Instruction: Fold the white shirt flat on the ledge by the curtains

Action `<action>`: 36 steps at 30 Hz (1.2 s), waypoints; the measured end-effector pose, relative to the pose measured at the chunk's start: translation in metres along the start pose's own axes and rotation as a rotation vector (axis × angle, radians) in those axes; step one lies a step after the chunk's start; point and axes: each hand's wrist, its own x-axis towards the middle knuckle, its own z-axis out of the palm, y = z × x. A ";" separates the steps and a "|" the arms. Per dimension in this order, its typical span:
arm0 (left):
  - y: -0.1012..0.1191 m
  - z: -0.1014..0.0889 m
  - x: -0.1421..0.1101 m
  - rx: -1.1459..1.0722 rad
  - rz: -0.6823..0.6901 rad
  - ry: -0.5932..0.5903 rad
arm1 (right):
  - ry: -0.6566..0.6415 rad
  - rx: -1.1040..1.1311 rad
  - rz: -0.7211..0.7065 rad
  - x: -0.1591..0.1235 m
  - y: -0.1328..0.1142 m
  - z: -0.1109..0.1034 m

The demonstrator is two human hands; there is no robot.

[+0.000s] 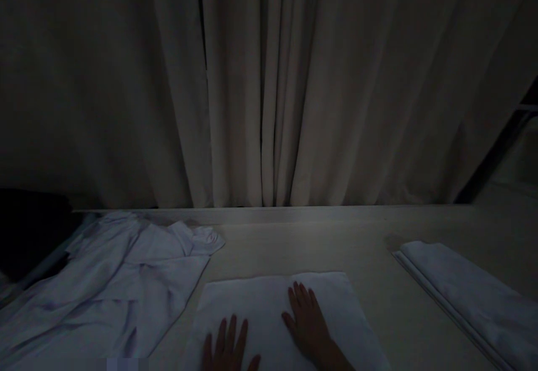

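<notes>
A white cloth (269, 309) lies spread flat on the pale table, its near part cut off by the bottom of the view. On its left half rests my left hand (227, 346), palm down with the fingers apart; the wrist is out of frame. My right hand (306, 323) presses flat on the right half, farther up, fingers stretched toward the cloth's far edge. Neither hand grips anything.
To the left lies a crumpled white garment (126, 281), beside a dark bundle (33, 231). Folded white cloth (466, 292) sits at the right. Long curtains (252, 91) hang behind the table (294, 242). The light is dim.
</notes>
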 end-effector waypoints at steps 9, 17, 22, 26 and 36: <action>-0.010 0.035 -0.005 0.021 0.079 0.207 | -0.014 -0.090 -0.008 -0.003 0.006 0.008; -0.016 0.027 -0.018 0.256 0.159 0.579 | 0.048 -0.161 -0.023 -0.028 -0.006 -0.005; -0.050 0.032 -0.062 0.283 0.173 0.564 | 0.091 -0.236 0.076 -0.096 0.026 -0.010; -0.063 0.034 -0.079 0.201 0.092 0.391 | 0.019 -0.226 0.170 -0.128 0.051 -0.011; -0.051 0.023 -0.082 0.159 0.081 0.343 | 0.122 -0.263 0.133 -0.138 0.056 -0.002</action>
